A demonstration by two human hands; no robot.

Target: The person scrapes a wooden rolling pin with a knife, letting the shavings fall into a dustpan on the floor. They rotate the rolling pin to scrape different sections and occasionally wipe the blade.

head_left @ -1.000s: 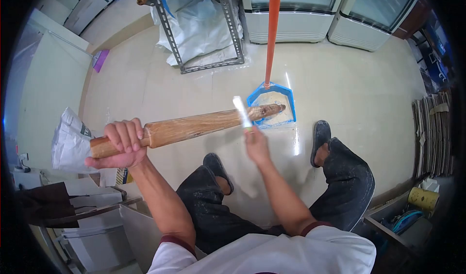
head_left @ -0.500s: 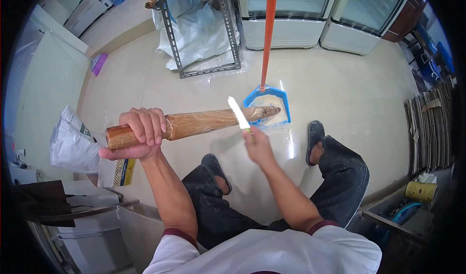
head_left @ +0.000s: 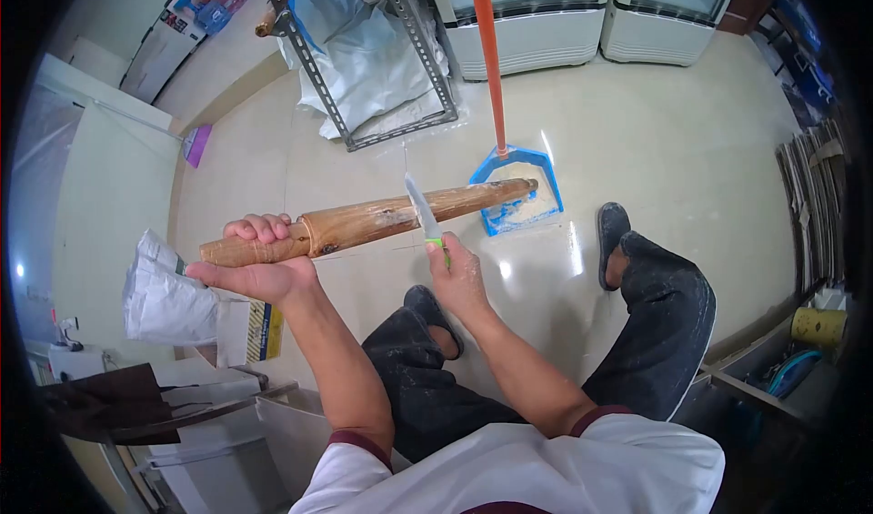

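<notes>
A long wooden rolling pin [head_left: 359, 225] slants across the view, pale residue on its body and its far end over the dustpan. My left hand [head_left: 264, 264] is wrapped around its near handle, palm under the wood and thumb stretched out along it. My right hand [head_left: 457, 277] is closed on the green handle of a knife [head_left: 422, 208]. The blade crosses the side of the rolling pin near mid-length, tip pointing up and away. Below the far end, a blue dustpan [head_left: 555, 191] with an orange pole holds pale powder and scraps.
A metal rack [head_left: 400, 132] with white plastic sacks [head_left: 350, 59] stands ahead, beside glass-door coolers [head_left: 527, 45]. To my left are a white bag [head_left: 168, 291] and a bin [head_left: 218, 473]. Stacked cardboard [head_left: 814, 214] and an open drawer [head_left: 773, 382] are on the right.
The knife has moved back toward my left hand along the rolling pin, its blade now against the wood. My left hand has rolled palm-up with the pin, and the view has shifted slightly.
</notes>
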